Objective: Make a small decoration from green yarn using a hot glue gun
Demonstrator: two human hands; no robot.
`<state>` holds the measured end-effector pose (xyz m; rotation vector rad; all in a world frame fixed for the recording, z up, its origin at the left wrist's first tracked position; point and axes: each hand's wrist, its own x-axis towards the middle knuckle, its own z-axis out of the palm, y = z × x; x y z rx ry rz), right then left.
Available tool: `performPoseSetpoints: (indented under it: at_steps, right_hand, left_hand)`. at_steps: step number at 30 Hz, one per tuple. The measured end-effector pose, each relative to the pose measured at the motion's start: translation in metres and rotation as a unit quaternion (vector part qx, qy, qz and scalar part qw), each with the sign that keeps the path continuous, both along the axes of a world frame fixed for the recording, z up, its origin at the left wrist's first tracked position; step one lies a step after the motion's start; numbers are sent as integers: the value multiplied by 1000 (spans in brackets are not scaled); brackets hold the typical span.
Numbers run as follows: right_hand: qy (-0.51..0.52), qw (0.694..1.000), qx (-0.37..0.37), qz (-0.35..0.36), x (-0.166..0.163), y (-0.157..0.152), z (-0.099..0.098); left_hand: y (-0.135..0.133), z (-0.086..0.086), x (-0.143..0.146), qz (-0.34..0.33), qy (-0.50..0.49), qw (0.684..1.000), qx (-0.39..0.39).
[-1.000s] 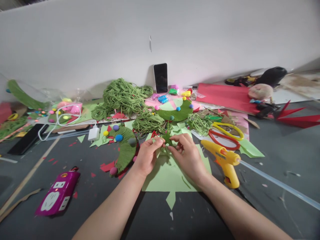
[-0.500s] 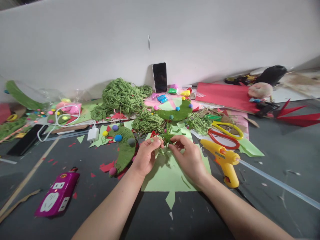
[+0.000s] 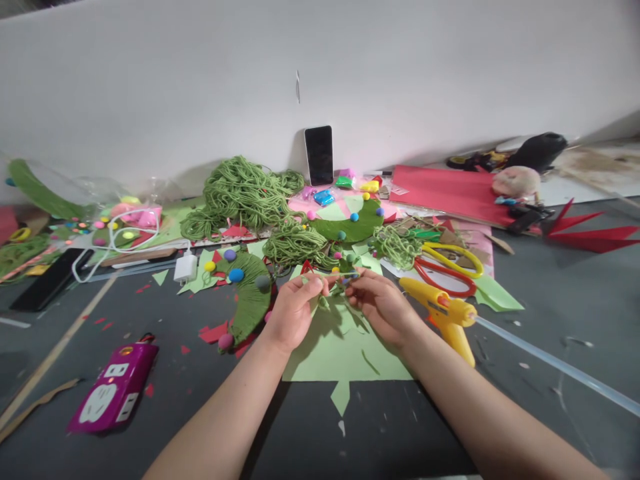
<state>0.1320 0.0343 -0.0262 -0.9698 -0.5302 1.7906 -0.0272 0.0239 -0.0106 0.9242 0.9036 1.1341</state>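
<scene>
My left hand (image 3: 296,308) is closed in a pinch on green yarn (image 3: 345,274), and a small loose bit hangs below its fingertips. My right hand (image 3: 384,308), just across from it, has its fingers curled together at the other end of the strand. A thin length of the yarn runs nearly level between the two hands. Below them lies a light green paper sheet (image 3: 345,360) with scraps on it. Left of my left hand is a green yarn-wrapped curved piece (image 3: 249,303) with coloured pom-poms.
Yellow glue gun (image 3: 445,312) with a long clear stick lies right. Behind it are scissors (image 3: 453,285). Green yarn heaps (image 3: 245,197), a second curved piece (image 3: 350,228) and an upright phone (image 3: 319,155) stand at the back. A purple packet (image 3: 114,387) lies at left.
My right hand has turned and its fingers have curled in more. The yarn between my hands now shows as a straight, thin strand. My left hand has hardly moved.
</scene>
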Motion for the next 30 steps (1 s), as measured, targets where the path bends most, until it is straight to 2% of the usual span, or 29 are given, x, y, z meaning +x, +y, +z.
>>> performPoseSetpoints:
  at_steps: [3, 6, 9, 18, 24, 30]
  right_hand:
    - [31, 999, -9, 5, -1, 1, -3]
    - [53, 999, -1, 2, -2, 2, -4]
    - [68, 998, -1, 7, -2, 2, -3]
    - [57, 998, 6, 19, -1, -1, -1]
    - [67, 998, -16, 14, -3, -2, 3]
    - [46, 999, -10, 24, -2, -1, 2]
  left_hand:
    - [-3, 1, 0, -23, 106, 993, 49]
    - [-10, 6, 3, -42, 238, 959, 151]
    - [-16, 10, 8, -67, 286, 925, 243]
    - [-21, 14, 13, -96, 295, 905, 292]
    - [-23, 16, 15, -130, 283, 886, 342]
    - [-23, 19, 17, -155, 248, 889, 353]
